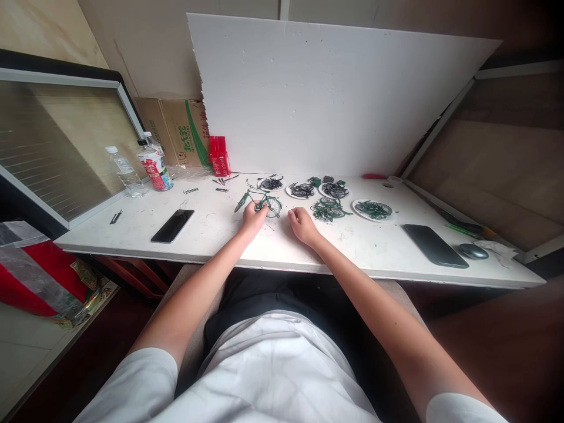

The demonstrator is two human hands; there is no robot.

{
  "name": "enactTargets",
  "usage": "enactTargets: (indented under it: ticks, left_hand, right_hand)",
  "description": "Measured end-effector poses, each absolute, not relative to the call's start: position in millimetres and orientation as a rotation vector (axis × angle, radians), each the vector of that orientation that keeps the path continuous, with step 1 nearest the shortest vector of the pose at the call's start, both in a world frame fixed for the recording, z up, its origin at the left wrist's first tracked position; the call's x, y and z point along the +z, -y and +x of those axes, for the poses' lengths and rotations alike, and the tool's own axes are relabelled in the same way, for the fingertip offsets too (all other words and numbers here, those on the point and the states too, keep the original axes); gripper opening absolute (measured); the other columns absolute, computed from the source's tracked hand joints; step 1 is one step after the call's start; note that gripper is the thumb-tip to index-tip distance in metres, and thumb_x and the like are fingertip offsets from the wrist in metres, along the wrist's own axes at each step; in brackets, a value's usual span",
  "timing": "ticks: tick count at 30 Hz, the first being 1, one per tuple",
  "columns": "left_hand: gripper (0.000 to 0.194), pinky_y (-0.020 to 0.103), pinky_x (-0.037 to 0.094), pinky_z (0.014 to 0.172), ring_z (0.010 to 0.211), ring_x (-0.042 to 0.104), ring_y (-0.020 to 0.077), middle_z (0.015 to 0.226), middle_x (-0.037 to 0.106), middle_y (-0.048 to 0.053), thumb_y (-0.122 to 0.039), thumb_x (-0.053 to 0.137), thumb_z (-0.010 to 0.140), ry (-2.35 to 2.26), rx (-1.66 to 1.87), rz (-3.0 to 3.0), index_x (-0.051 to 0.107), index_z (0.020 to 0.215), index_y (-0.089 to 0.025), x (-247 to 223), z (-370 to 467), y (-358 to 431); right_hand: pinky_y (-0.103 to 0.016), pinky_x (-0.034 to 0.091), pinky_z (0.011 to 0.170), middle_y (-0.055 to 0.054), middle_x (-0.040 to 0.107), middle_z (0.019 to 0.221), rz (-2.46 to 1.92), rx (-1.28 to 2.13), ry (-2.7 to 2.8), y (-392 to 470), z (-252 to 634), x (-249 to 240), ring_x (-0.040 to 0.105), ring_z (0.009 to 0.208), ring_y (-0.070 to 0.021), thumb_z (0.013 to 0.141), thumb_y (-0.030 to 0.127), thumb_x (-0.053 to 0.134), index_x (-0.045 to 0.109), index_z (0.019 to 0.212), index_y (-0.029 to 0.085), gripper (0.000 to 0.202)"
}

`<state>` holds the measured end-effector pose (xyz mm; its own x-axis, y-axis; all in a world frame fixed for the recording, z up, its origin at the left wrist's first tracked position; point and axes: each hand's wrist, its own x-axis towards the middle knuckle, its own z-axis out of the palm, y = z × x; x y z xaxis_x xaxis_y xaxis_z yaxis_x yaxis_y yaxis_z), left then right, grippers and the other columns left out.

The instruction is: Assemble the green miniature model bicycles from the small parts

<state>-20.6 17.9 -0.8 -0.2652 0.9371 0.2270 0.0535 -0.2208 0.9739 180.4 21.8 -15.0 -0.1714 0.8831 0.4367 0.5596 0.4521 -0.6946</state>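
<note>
A small green model bicycle (pixel 274 206) stands upright over the white table, and my left hand (pixel 254 216) is closed round its lower middle, by the pedals. My right hand (pixel 302 224) rests on the table to the right of it, fingers curled; whatever it may hold is too small or hidden to tell. Just beyond my right hand lies a pile of green bicycle parts (pixel 328 210). More green parts (pixel 373 210) fill a white plate at the right. Dark parts lie on three plates behind, the left one (pixel 270 184) partly beyond the bicycle.
A phone (pixel 173 226) lies at the left, a larger dark phone (pixel 435 245) and a mouse (pixel 473 251) at the right. Bottles (pixel 155 167) and a red box (pixel 219 156) stand at the back left. A white board (pixel 335 100) rises behind the table.
</note>
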Motion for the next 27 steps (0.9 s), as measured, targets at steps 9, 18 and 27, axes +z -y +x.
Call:
enactTargets:
  ticks: [9,18,27]
  left_hand:
    - [0.022,0.028,0.037,0.066,0.067,0.050,0.0143,0.076,0.062,-0.001,-0.023,0.074,0.077,-1.307,1.571,1.257,0.065,0.097,-0.020,-0.5,-20.5,-17.5]
    - [0.021,0.028,0.039,0.067,0.067,0.052,0.0148,0.077,0.063,0.000,-0.023,0.074,0.076,-1.301,1.569,1.246,0.065,0.095,-0.020,-1.6,-21.2,-19.7]
    - [0.016,0.030,0.047,0.074,0.077,0.060,0.0187,0.079,0.064,0.002,-0.022,0.071,0.078,-1.236,1.560,1.228,0.065,0.093,-0.021,-2.5,-22.0,-21.6]
  right_hand:
    - [-0.049,0.050,0.096,-0.012,0.062,0.096,-1.216,0.453,1.863,-21.7,179.5,-15.2,0.059,0.098,-0.0301,0.106,0.051,0.040,0.044,0.083,0.028,0.033]
    - [-0.047,0.050,0.092,-0.011,0.062,0.093,-1.207,0.437,1.899,-23.8,180.5,-18.0,0.059,0.096,-0.0304,0.107,0.053,0.042,0.046,0.083,0.027,0.036]
    - [-0.047,0.049,0.093,-0.011,0.062,0.093,-1.196,0.425,1.907,-25.5,180.2,-19.9,0.058,0.096,-0.0308,0.107,0.057,0.042,0.046,0.084,0.028,0.037]
